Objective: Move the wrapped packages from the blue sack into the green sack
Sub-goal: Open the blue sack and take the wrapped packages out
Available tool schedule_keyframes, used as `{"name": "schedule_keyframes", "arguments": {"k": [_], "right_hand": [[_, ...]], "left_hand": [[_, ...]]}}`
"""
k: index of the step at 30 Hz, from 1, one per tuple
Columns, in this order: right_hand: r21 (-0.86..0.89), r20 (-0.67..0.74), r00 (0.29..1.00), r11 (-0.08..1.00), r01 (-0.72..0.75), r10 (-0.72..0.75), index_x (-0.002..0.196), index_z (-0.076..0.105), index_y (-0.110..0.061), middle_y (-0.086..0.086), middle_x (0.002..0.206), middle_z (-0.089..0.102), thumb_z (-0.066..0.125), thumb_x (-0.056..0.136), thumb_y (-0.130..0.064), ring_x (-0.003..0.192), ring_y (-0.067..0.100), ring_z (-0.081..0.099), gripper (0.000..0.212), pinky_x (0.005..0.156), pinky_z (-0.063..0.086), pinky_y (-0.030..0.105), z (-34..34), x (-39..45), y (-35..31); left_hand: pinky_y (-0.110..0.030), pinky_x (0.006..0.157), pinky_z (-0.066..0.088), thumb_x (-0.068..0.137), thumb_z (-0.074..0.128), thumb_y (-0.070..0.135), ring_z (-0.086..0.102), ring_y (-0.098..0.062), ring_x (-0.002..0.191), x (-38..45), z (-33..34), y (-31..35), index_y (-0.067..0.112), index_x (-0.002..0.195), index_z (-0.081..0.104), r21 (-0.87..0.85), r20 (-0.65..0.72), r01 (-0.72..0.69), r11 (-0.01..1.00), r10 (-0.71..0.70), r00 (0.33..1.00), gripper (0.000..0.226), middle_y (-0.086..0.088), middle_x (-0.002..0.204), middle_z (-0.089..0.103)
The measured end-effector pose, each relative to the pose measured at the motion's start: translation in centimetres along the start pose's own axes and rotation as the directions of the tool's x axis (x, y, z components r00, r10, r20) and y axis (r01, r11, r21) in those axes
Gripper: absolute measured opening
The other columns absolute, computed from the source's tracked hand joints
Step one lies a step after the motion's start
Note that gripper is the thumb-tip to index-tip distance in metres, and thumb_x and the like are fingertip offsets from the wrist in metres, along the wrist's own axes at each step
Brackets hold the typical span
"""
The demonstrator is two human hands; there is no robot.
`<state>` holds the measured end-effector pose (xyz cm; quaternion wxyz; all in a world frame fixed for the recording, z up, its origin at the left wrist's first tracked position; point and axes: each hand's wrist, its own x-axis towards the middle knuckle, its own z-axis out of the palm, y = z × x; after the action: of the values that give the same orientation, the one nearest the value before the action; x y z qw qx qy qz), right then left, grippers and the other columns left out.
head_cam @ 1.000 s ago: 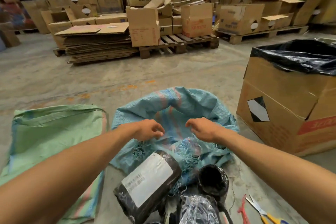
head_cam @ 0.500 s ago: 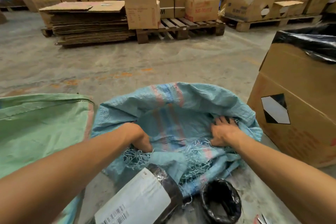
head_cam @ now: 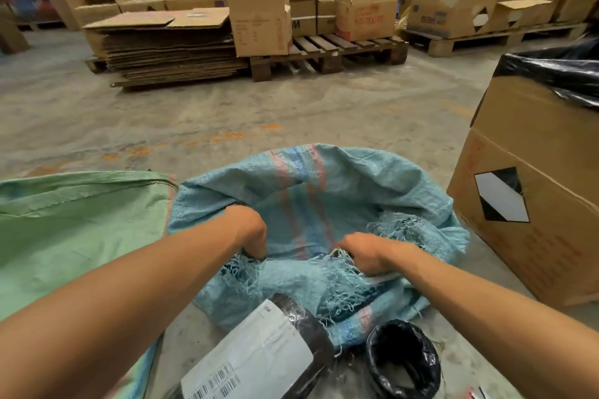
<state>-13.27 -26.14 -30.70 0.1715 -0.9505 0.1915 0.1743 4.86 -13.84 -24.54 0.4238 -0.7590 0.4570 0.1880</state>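
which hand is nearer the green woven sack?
Left. The left hand grips the blue woven sack's frayed rim beside the green woven sack; the right hand grips farther right.

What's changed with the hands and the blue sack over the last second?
Both hands dropped from above the blue sack onto its frayed mouth. The left hand now grips the near edge; the right hand, which first reached to the far right side, came back and grips the fringe. The green sack and labelled package stayed put.
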Motion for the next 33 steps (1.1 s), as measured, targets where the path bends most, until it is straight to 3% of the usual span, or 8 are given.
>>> {"name": "schedule_keyframes", "arguments": {"k": [4, 9, 12, 15, 21, 26, 31, 33], "right_hand": [[-0.119, -0.193, 0.980, 0.992, 0.028, -0.051, 0.116, 0.065, -0.033, -0.001, 0.119, 0.061, 0.041, 0.095, -0.033, 0.116, 0.019, 0.044, 0.032, 0.109, 0.021, 0.048, -0.5, 0.1, -0.9], [0.293, 0.080, 0.982, 0.946, 0.140, -0.170, 0.127, 0.062, -0.029, -0.001, 0.134, 0.060, 0.039, 0.094, -0.018, 0.122, 0.018, 0.054, 0.042, 0.108, 0.035, 0.038, -1.3, 0.0, -5.2], [0.086, 0.222, 0.958, 0.982, 0.167, -0.182, 0.113, 0.065, -0.015, 0.007, 0.118, 0.065, 0.036, 0.095, -0.023, 0.109, 0.027, 0.057, 0.035, 0.102, 0.037, 0.043, -2.0, -0.3, -6.2], [-0.377, -0.052, 0.985, 0.916, 0.135, -0.167, 0.099, 0.070, -0.022, 0.001, 0.099, 0.071, 0.043, 0.088, -0.031, 0.093, 0.023, 0.062, 0.030, 0.098, 0.033, 0.046, -3.4, -0.1, -7.2], [-0.403, -0.287, 0.952, 0.889, -0.217, 0.103, 0.115, 0.062, -0.017, 0.001, 0.112, 0.065, 0.062, 0.089, -0.015, 0.106, 0.026, 0.063, 0.027, 0.073, 0.041, 0.036, -7.7, -0.1, -8.2], [-0.455, -0.370, 0.927, 0.858, -0.237, 0.060, 0.099, 0.065, -0.020, 0.003, 0.106, 0.067, 0.052, 0.092, -0.016, 0.123, 0.032, 0.045, 0.015, 0.112, 0.016, 0.051, -5.7, 0.7, -10.0], [0.172, -0.003, 0.997, 0.982, -0.078, 0.080, 0.081, 0.050, -0.008, 0.014, 0.097, 0.059, 0.056, 0.092, -0.027, 0.077, 0.023, 0.053, 0.023, 0.067, 0.044, 0.030, -1.7, 2.9, -8.8], [0.479, 0.030, 0.987, 0.864, -0.152, 0.158, 0.121, 0.044, 0.001, 0.018, 0.119, 0.056, 0.062, 0.089, -0.041, 0.093, 0.023, 0.057, 0.056, 0.071, 0.045, 0.029, 0.0, 3.5, -7.4]], "left_hand": [[-0.036, 0.082, 0.047, 0.088, 0.045, 0.031, 0.053, -0.028, 0.093, 0.8, 0.8, -0.1, 0.018, 0.107, 0.057, 0.001, -0.067, -0.016, 1.000, 0.016, 0.998, 0.025, -0.003, 0.107, 0.057], [-0.034, 0.083, 0.047, 0.093, 0.052, 0.021, 0.059, -0.030, 0.110, 1.3, 0.9, -0.5, 0.011, 0.121, 0.058, -0.183, -0.219, -0.083, 0.980, 0.042, 0.975, 0.031, -0.010, 0.124, 0.061], [-0.035, 0.081, 0.050, 0.087, 0.067, 0.028, 0.061, -0.029, 0.110, 2.5, 1.7, -1.0, 0.013, 0.123, 0.057, -0.303, -0.364, -0.113, 0.946, -0.006, 0.931, 0.040, -0.008, 0.124, 0.061], [-0.043, 0.089, 0.054, 0.080, 0.077, 0.036, 0.061, -0.030, 0.110, 3.9, 2.8, -1.5, 0.015, 0.125, 0.055, -0.435, -0.411, -0.173, 0.884, -0.024, 0.911, 0.054, -0.010, 0.125, 0.061], [-0.036, 0.110, 0.040, 0.081, 0.077, 0.036, 0.046, -0.028, 0.134, 4.7, 4.5, -3.3, 0.014, 0.148, 0.041, -0.628, -0.490, -0.289, 0.722, -0.079, 0.868, 0.080, -0.010, 0.148, 0.047], [-0.033, 0.112, 0.037, 0.076, 0.082, 0.036, 0.046, -0.021, 0.135, 4.7, 5.6, -4.2, 0.015, 0.145, 0.047, -0.712, -0.555, -0.410, 0.571, -0.100, 0.826, 0.080, -0.002, 0.146, 0.050], [-0.030, 0.098, 0.045, 0.093, 0.065, 0.026, 0.056, -0.012, 0.114, 3.8, 5.7, -3.3, 0.016, 0.132, 0.057, -0.856, -0.474, -0.472, 0.210, 0.044, 0.879, 0.041, 0.006, 0.126, 0.059], [-0.027, 0.078, 0.047, 0.091, 0.050, 0.010, 0.055, -0.015, 0.093, 3.7, 5.5, -2.9, 0.018, 0.116, 0.061, -0.895, -0.428, -0.427, 0.127, 0.021, 0.904, 0.029, 0.000, 0.106, 0.060]]}}
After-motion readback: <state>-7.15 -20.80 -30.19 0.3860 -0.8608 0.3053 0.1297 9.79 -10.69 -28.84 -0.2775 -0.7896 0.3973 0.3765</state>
